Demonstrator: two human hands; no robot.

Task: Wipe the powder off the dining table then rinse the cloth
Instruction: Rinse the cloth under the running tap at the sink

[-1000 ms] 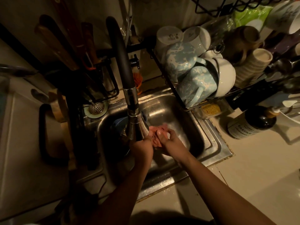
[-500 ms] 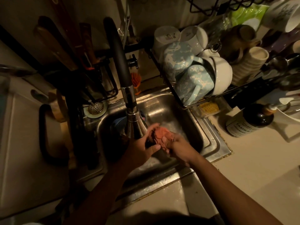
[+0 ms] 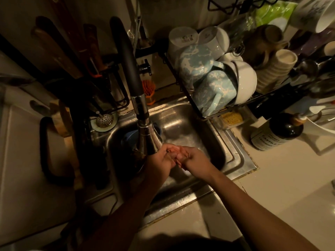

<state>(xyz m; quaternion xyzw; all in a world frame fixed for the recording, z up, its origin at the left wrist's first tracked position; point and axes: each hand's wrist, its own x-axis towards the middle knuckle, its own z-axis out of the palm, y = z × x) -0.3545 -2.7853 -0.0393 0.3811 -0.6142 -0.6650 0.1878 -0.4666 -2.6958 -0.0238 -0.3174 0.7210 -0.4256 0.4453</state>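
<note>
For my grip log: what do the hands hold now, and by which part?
The left hand and the right hand grip the bunched pink cloth between them, over the sink; it is mostly hidden, so the part cannot be told.

Two hands (image 3: 160,161) (image 3: 196,163), one cloth (image 3: 178,156), one sink (image 3: 183,124), one faucet (image 3: 127,58), two blue mugs (image 3: 195,64) (image 3: 213,92).

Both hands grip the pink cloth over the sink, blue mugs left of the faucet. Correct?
Not quite. The head view shows the blue mugs right of the faucet. The left hand and right hand do grip the cloth over the sink.
</note>
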